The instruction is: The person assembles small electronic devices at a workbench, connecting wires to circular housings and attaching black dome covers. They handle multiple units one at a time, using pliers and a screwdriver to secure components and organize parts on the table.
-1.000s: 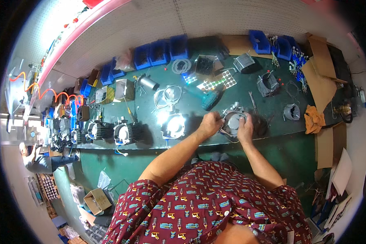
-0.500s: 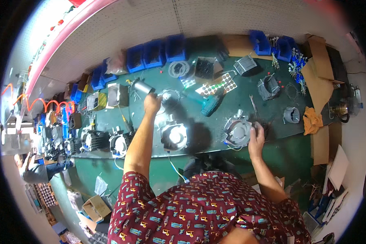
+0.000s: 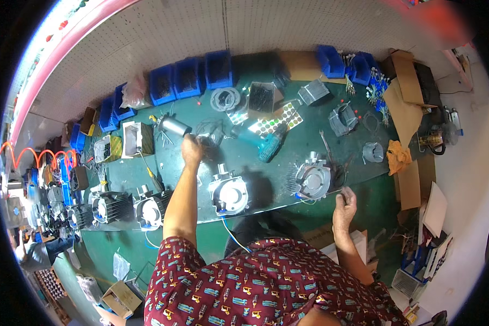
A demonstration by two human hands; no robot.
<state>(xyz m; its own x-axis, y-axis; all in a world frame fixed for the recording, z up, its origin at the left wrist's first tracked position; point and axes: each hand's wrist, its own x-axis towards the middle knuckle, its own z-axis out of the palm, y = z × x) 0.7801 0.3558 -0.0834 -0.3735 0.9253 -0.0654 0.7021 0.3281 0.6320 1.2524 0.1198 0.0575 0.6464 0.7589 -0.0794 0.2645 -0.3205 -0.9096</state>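
Observation:
My left hand (image 3: 192, 150) is closed at the near end of a silver cylinder (image 3: 175, 126), beside a tangled coil of thin wire (image 3: 211, 133); what its fingers hold is hidden. The cylinder lies on the green bench. My right hand (image 3: 344, 211) hangs in front of the bench edge, fingers loosely bent, thumb apart, holding nothing. Just left of and beyond it stands a finned grey metal motor housing (image 3: 313, 181). Between my arms sits another housing (image 3: 229, 195) with a pale round face and a blue-and-white cable hanging down.
Several finned housings (image 3: 148, 212) line the left front edge. A teal cordless drill (image 3: 270, 144), sticker sheet (image 3: 288, 118), wrench (image 3: 326, 145) and screwdriver (image 3: 152, 175) lie behind. Blue bins (image 3: 218, 70) stand at the back. An orange cloth (image 3: 399, 157) lies right. Another person's sleeve (image 3: 37, 258) shows far left.
My right hand has come off the grey housing and drawn back past the bench edge. My left hand has shifted slightly rightward relative to the cylinder, which stays put. The whole view has turned a little.

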